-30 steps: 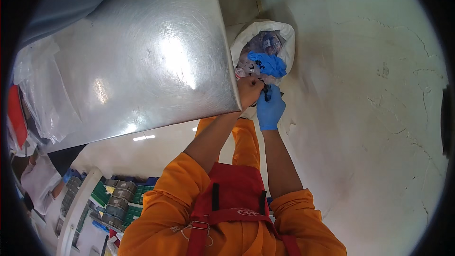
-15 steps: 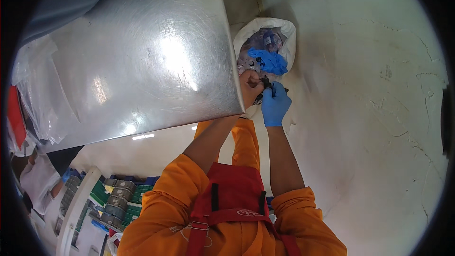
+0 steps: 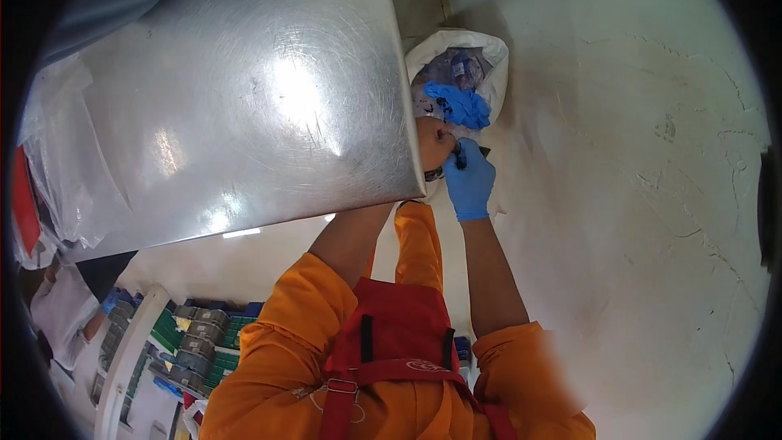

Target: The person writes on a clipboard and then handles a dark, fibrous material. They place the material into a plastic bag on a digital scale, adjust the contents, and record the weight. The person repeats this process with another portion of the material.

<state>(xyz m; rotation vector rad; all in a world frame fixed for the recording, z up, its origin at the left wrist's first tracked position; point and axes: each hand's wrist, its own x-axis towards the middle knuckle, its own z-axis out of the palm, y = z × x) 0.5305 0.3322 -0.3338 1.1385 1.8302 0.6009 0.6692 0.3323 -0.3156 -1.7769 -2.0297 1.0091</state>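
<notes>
Over the near side of an open white bag point(image 3: 498, 73) my two hands are close together. My bare left hand point(image 3: 436, 145) is closed, its fingers curled and partly hidden by the metal table's edge; what it holds cannot be made out. A blue glove covers my right hand point(image 3: 472, 185), which pinches a small dark scrap point(image 3: 460, 155) right beside the left. Dark, shiny material point(image 3: 434, 173) shows just below my left hand. Inside the bag lie a crumpled blue glove point(image 3: 461, 104) and a clear plastic bottle point(image 3: 467, 71).
A scratched metal table point(image 3: 244, 114) fills the upper left, its corner close to my left forearm. Clear plastic sheets point(image 3: 69, 155) lie at its far left. Racks of grey and green bins point(image 3: 199, 338) stand lower left, near another person's sleeve point(image 3: 61, 310). A pale cracked surface point(image 3: 635, 195) spans the right.
My right hand has shifted slightly left, nearer my left hand. The left hand has turned and its fingers are more curled. The dark scrap between them is now less visible.
</notes>
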